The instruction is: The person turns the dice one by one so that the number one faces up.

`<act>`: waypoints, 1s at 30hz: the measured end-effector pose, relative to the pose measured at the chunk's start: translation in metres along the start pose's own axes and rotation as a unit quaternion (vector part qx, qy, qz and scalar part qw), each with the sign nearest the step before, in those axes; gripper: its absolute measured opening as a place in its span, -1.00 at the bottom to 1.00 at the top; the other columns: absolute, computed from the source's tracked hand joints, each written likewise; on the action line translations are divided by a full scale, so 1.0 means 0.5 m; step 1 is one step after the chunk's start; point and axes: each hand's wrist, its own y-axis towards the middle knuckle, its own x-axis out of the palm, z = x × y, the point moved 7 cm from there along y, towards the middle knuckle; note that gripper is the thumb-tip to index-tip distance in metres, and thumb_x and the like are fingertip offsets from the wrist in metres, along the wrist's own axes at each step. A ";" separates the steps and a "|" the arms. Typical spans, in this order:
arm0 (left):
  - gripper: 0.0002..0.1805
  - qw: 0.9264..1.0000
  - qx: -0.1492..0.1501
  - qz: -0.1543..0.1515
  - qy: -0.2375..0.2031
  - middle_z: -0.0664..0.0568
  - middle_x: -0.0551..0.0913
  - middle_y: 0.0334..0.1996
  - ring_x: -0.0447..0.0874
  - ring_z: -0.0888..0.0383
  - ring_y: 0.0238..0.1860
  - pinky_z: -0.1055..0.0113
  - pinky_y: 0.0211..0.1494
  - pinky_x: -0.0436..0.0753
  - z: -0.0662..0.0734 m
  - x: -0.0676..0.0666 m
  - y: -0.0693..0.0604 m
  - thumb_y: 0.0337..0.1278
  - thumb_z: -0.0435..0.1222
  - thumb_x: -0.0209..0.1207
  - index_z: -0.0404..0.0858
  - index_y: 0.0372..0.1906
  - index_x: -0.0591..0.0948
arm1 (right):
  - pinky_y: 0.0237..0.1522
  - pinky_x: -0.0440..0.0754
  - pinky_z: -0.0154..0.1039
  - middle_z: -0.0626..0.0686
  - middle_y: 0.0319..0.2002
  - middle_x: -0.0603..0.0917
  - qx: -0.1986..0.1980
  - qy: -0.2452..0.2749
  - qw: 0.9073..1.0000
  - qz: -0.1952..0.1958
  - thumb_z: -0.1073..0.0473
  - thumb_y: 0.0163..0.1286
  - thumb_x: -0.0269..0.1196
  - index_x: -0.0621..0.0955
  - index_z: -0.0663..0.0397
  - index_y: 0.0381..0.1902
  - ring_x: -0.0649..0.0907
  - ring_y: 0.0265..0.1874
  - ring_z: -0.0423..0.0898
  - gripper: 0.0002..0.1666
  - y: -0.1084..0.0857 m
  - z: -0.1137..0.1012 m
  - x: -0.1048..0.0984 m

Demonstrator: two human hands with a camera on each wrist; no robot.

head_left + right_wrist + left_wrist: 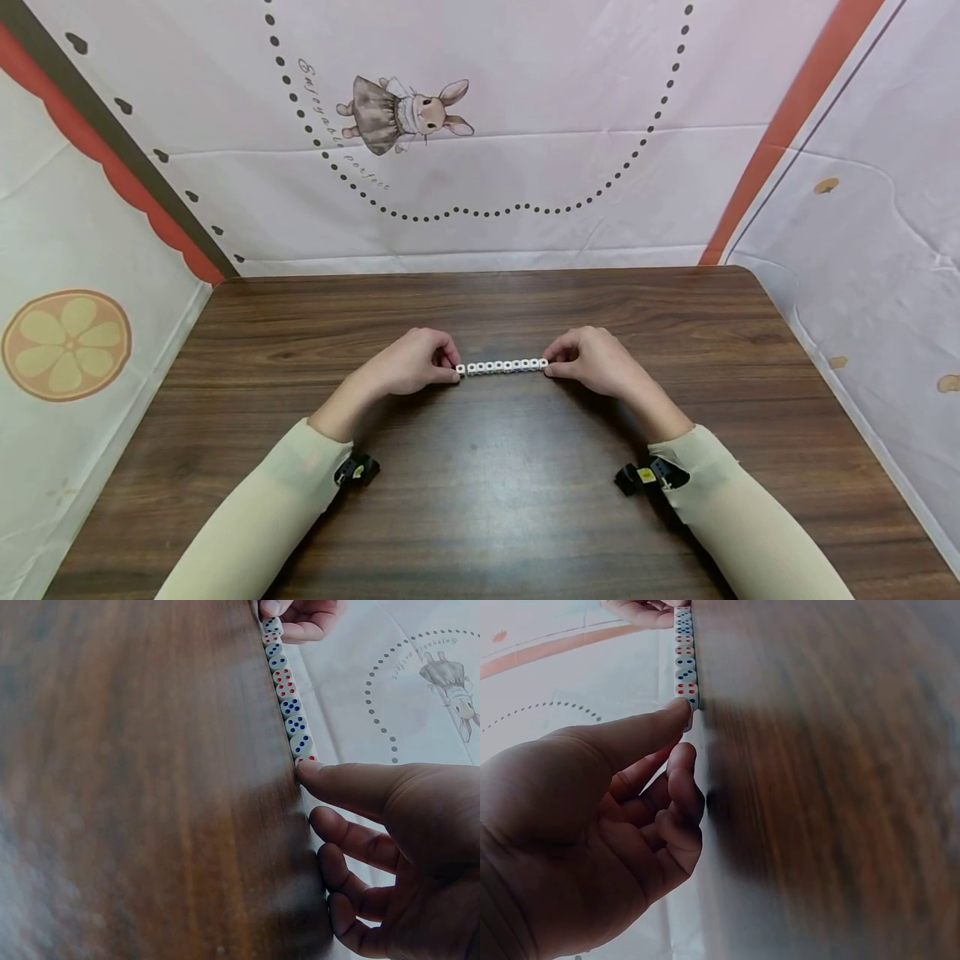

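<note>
A straight row of several white dice (504, 367) lies across the wooden table, with red and blue pips on the sides seen in the wrist views. At its left end my left hand (415, 362) pinches a die (461, 369) between thumb and forefinger; a small gap parts that die from the others. My right hand (594, 362) pinches the rightmost die (543, 364), which touches its neighbour. In the right wrist view, the thumb (341, 780) covers most of that end die. The left thumb (645, 733) hides much of its die in the left wrist view.
The dark wood table (480, 500) ends at a far edge against a white printed cloth (525, 167) with a rabbit picture. Similar cloth hangs at both sides. Black wrist cameras (358, 470) are strapped at both sleeve cuffs, close above the tabletop.
</note>
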 end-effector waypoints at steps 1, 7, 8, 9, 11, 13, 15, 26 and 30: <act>-0.84 1.000 0.000 -0.001 0.001 0.19 0.67 -0.42 0.61 0.25 -0.34 0.25 -0.14 0.60 0.000 0.001 0.001 0.24 -0.27 0.50 -0.14 -0.28 0.70 | -0.28 0.56 -0.14 -0.20 -0.42 0.71 0.000 0.000 1.000 0.000 0.10 0.33 0.55 0.84 -0.11 -0.21 0.62 -0.40 -0.16 -0.90 0.000 0.000 0.000; -0.83 1.000 -0.001 0.000 0.002 0.19 0.67 -0.42 0.61 0.25 -0.34 0.26 -0.13 0.60 -0.001 0.003 0.006 0.22 -0.27 0.51 -0.15 -0.28 0.70 | -0.28 0.56 -0.14 -0.20 -0.42 0.70 -0.002 -0.002 1.000 0.000 0.09 0.34 0.55 0.83 -0.11 -0.21 0.62 -0.40 -0.16 -0.90 0.001 -0.002 -0.001; -0.83 1.000 0.000 0.000 0.002 0.19 0.67 -0.42 0.61 0.25 -0.34 0.25 -0.13 0.60 -0.001 0.003 0.006 0.22 -0.27 0.51 -0.15 -0.28 0.69 | -0.28 0.56 -0.14 -0.20 -0.42 0.70 -0.002 -0.002 1.000 -0.001 0.09 0.34 0.55 0.83 -0.11 -0.21 0.62 -0.41 -0.16 -0.90 0.001 -0.003 -0.001; -0.83 1.000 0.000 0.000 0.004 0.19 0.66 -0.42 0.61 0.25 -0.34 0.25 -0.12 0.60 -0.002 0.003 0.007 0.22 -0.27 0.51 -0.15 -0.28 0.69 | -0.28 0.56 -0.14 -0.20 -0.42 0.70 -0.002 -0.003 1.000 0.000 0.09 0.33 0.55 0.84 -0.11 -0.21 0.62 -0.41 -0.16 -0.90 0.001 -0.003 -0.002; -0.83 1.000 0.000 0.000 0.007 0.19 0.66 -0.42 0.61 0.25 -0.33 0.25 -0.12 0.60 -0.002 0.004 0.008 0.22 -0.26 0.51 -0.15 -0.28 0.69 | -0.28 0.56 -0.14 -0.20 -0.42 0.70 -0.001 -0.002 1.000 0.000 0.09 0.33 0.55 0.84 -0.11 -0.21 0.62 -0.41 -0.16 -0.90 0.002 -0.003 -0.001; -0.83 1.000 -0.003 -0.002 0.007 0.19 0.66 -0.41 0.61 0.25 -0.33 0.25 -0.11 0.60 -0.003 0.005 0.009 0.22 -0.26 0.51 -0.15 -0.27 0.69 | -0.27 0.56 -0.14 -0.20 -0.42 0.70 -0.001 -0.002 1.000 0.000 0.09 0.33 0.55 0.84 -0.11 -0.22 0.62 -0.40 -0.16 -0.90 0.002 -0.002 -0.001; -0.83 1.000 -0.005 -0.002 0.009 0.19 0.66 -0.41 0.61 0.25 -0.33 0.25 -0.11 0.60 -0.004 0.006 0.010 0.22 -0.25 0.51 -0.15 -0.27 0.69 | -0.28 0.56 -0.14 -0.20 -0.42 0.70 0.000 -0.002 1.000 0.001 0.09 0.33 0.55 0.84 -0.12 -0.22 0.62 -0.40 -0.16 -0.90 0.002 -0.001 -0.002; -0.83 1.000 0.006 0.000 0.010 0.17 0.66 -0.41 0.60 0.26 -0.33 0.25 -0.09 0.59 0.000 0.007 0.009 0.23 -0.28 0.50 -0.17 -0.25 0.69 | -0.27 0.56 -0.15 -0.20 -0.42 0.71 -0.001 -0.005 1.000 0.000 0.09 0.33 0.55 0.84 -0.10 -0.21 0.62 -0.40 -0.17 -0.89 -0.001 -0.001 -0.002; -0.83 1.000 0.006 0.000 0.009 0.17 0.65 -0.41 0.60 0.26 -0.33 0.25 -0.09 0.59 -0.001 0.008 0.009 0.23 -0.28 0.50 -0.18 -0.24 0.69 | -0.28 0.55 -0.15 -0.19 -0.42 0.71 -0.004 -0.006 1.000 0.002 0.10 0.34 0.54 0.84 -0.09 -0.20 0.61 -0.41 -0.17 -0.90 -0.002 -0.002 -0.002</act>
